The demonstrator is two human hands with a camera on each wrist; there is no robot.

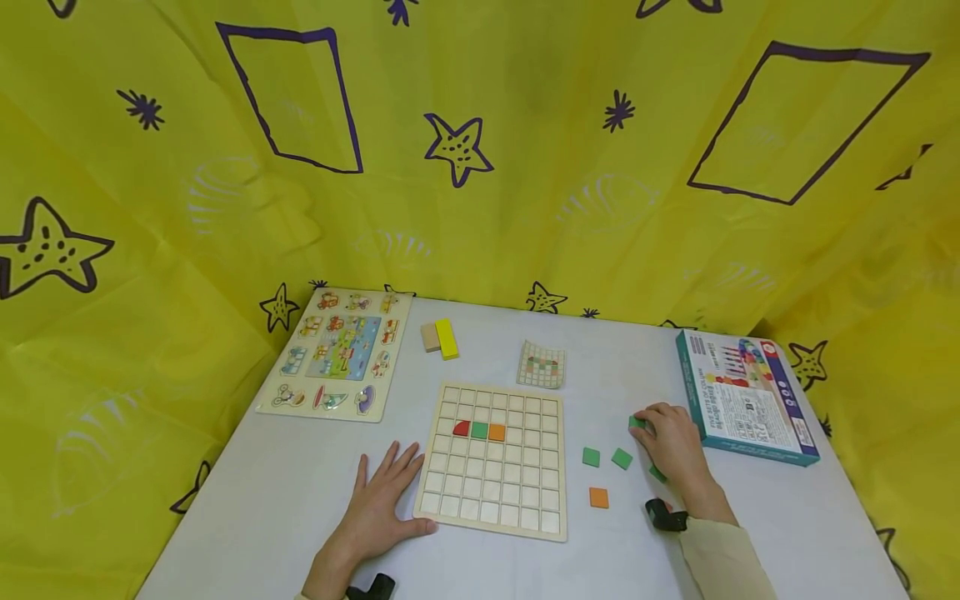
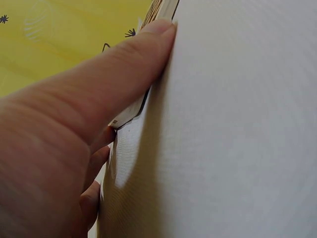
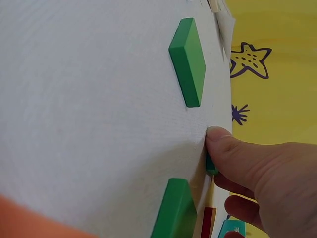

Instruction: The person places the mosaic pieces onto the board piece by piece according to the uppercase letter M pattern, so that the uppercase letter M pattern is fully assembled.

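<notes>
A wooden grid board (image 1: 489,462) lies mid-table, with a red rounded piece (image 1: 461,428), a green square tile (image 1: 479,430) and an orange square tile (image 1: 497,432) side by side in one row. My left hand (image 1: 382,508) lies spread at the board's left edge, its thumb touching the lower left corner. To the right of the board, my right hand (image 1: 675,446) pinches a green square tile (image 3: 211,164) between thumb and fingers, down at the tabletop. Loose green tiles (image 1: 591,457) and an orange tile (image 1: 598,497) lie between board and right hand; another green tile (image 1: 657,473) is partly hidden under it.
Behind the board lies a pattern card (image 1: 542,365). A picture puzzle board (image 1: 337,354) is at the back left, beside a yellow block (image 1: 446,339) and a plain wooden block (image 1: 431,337). At the right stands a flat toy box (image 1: 746,396). Yellow curtain (image 1: 480,225) surrounds the table.
</notes>
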